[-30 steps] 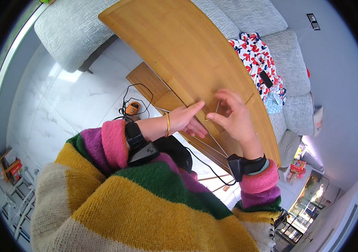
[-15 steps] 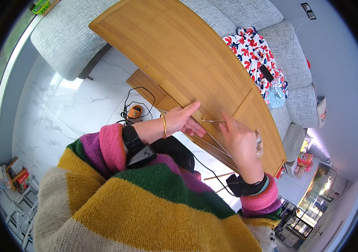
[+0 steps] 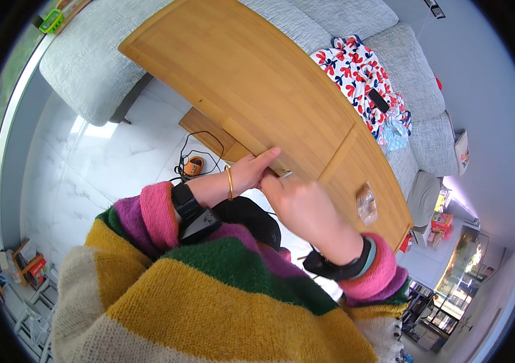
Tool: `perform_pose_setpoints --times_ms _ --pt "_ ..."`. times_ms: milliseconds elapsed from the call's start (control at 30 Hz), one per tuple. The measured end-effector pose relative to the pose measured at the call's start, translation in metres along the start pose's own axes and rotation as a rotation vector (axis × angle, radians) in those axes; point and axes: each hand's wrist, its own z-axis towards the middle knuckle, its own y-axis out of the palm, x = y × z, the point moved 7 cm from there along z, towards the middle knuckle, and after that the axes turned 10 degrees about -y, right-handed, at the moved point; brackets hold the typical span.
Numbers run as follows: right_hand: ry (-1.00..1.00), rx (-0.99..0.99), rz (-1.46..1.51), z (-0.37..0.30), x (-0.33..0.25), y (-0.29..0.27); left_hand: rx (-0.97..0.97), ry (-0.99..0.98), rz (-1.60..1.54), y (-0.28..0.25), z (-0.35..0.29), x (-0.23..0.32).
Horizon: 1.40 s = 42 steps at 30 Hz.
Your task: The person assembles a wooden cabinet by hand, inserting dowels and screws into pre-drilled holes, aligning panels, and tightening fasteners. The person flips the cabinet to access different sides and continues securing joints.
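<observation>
My right hand [image 3: 307,204] is curled, its fingers closed around a thin metal stick [image 3: 286,173] whose bright end pokes out beside the knuckles. Most of that stick is hidden, so its exact kind does not show. My left hand [image 3: 250,172], with a gold bangle [image 3: 229,183] at the wrist, meets the right fingertips at the near edge of the wooden table [image 3: 251,78]. Its thumb is stretched out toward the tabletop; its other fingers are mostly hidden behind the right hand. Whether anything lies between them cannot be seen.
A small clear plastic packet [image 3: 366,203] lies on the table, right of my right hand. On the grey sofa [image 3: 411,51] are a flower-patterned cloth [image 3: 357,75] and a black phone [image 3: 378,101]. Black cables [image 3: 200,136] and an orange device [image 3: 193,166] lie on the floor at left.
My right hand has moved left and its fingertips now meet my left hand. The metal stick came along and shows less. The packet, partly covered before, is in full sight.
</observation>
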Motion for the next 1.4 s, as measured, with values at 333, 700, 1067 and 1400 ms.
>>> perform_pose_setpoints --times_ms 333,700,1067,1400 --pt "0.254 0.041 0.051 0.015 0.093 -0.013 -0.032 -0.025 0.190 -0.001 -0.003 0.008" --pt "-0.036 0.035 -0.029 -0.052 0.012 0.003 -0.050 -0.010 0.197 0.003 -0.003 0.006" --pt "0.231 0.185 0.215 0.027 0.068 -0.007 -0.055 -0.030 0.262 0.000 -0.008 0.010" --pt "0.343 0.227 0.082 -0.065 0.052 -0.005 -0.042 0.007 0.220 0.004 -0.008 0.013"
